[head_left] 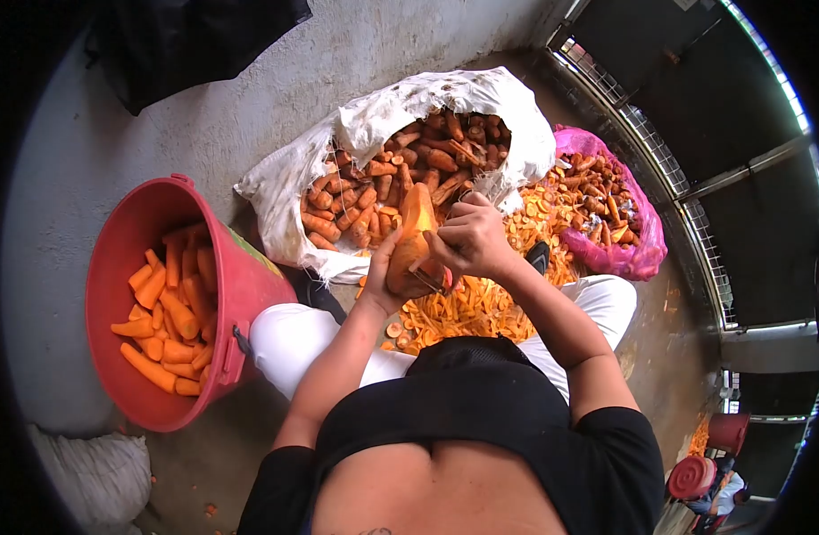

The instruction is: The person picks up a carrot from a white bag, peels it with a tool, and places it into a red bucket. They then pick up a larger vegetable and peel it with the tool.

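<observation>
One fat carrot (416,234) held just before the sack (481,94): stiff, hefty, probably slick where peeled; left hand (383,267) clamps its thick lower end, the best hold, while right hand (470,239) fists a small tool (430,279) against it.

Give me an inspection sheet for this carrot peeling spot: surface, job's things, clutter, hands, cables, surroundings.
Surface: grey concrete floor, stained.
Job's things: carrot, partly peeled, held upright; what looks like a peeler at its lower end, mostly hidden; red bucket of peeled carrots on the left; white sack and pink mesh bag, both open and full of unpeeled carrots.
Clutter: heap of peelings between the legs; grey sack; dark cloth.
Hands: left hand grips the carrot from below; right hand closed on the peeler.
Cables: nothing seen.
Surroundings: metal grille along the edge; red tubs and another person far right.
</observation>
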`<state>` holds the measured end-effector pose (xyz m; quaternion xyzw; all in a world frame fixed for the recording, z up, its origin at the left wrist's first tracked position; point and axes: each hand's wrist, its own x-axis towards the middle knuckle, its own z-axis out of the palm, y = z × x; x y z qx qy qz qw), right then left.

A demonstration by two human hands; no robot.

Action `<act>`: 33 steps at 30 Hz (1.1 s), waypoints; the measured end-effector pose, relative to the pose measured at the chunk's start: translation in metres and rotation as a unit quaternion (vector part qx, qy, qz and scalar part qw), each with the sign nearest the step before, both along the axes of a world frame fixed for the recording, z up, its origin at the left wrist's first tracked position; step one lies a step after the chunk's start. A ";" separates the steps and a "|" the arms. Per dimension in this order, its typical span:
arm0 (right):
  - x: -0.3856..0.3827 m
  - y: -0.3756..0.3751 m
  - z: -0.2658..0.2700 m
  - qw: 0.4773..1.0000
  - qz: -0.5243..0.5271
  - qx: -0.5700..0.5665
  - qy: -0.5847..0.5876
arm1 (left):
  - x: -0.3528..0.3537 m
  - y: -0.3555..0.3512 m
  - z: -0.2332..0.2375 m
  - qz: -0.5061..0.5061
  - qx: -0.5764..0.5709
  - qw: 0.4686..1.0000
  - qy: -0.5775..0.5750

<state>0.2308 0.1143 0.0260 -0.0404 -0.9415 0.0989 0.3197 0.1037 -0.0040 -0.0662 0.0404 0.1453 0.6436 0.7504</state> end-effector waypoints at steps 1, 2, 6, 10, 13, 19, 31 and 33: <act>-0.002 -0.001 0.000 1.000 -0.005 0.002 -0.002 | -0.001 0.000 0.000 0.002 -0.005 1.000 0.013; -0.004 0.000 0.000 1.000 -0.011 0.004 -0.004 | -0.002 0.000 0.000 0.004 -0.010 1.000 0.026; -0.010 0.005 0.000 0.998 0.006 0.034 -0.054 | -0.001 -0.001 0.010 0.011 -0.037 0.997 0.066; -0.012 0.008 -0.005 0.996 0.023 0.029 -0.078 | -0.002 -0.003 0.005 0.003 -0.059 0.994 0.092; -0.013 0.030 -0.023 0.995 -0.013 0.042 -0.088 | 0.000 -0.004 0.005 0.012 -0.035 0.997 0.069; 0.010 0.109 -0.007 0.952 -0.278 0.116 -0.049 | 0.006 -0.011 0.014 0.014 -0.065 0.984 0.166; -0.006 0.023 -0.020 0.997 0.064 -0.008 -0.044 | 0.002 0.000 0.001 0.021 -0.089 0.991 0.094; -0.011 0.037 -0.024 0.997 0.053 0.026 -0.047 | -0.004 -0.001 -0.011 0.000 -0.068 0.992 0.106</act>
